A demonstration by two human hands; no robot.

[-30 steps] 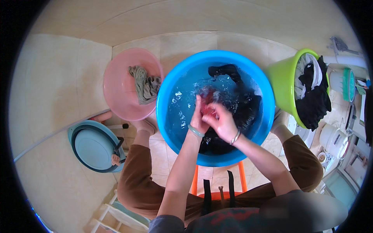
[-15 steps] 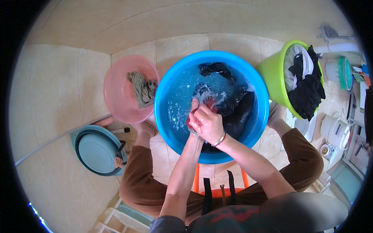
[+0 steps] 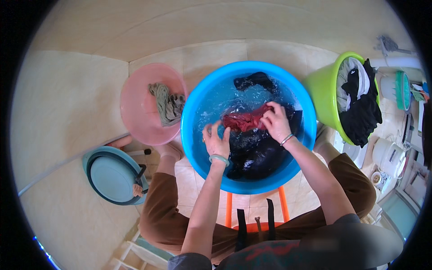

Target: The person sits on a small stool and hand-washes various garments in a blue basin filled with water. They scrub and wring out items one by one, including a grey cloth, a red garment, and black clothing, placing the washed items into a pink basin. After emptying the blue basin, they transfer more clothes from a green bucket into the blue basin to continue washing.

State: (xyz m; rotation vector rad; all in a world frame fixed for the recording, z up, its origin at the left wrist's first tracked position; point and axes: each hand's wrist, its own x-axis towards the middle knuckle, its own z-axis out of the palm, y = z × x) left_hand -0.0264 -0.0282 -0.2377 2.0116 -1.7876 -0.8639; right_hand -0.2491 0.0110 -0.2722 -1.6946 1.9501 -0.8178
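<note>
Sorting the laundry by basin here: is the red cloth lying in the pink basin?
No, the red cloth is in the blue basin of water, gripped by both hands; the pink basin holds a grey-green cloth.

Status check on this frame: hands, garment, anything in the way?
Both hands, left hand and right hand, grip the red cloth over the blue basin. Dark clothes soak beneath. Nothing blocking.

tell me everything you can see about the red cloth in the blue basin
The red cloth is a wet, crumpled piece of dark red fabric, bunched into a stretched roll just above the water in the blue basin. It runs roughly left to right between the two hands: the left hand grips its left end, the right hand its right end. Dark clothes lie soaking beneath and beside it. What kind of garment it is cannot be told.
</note>
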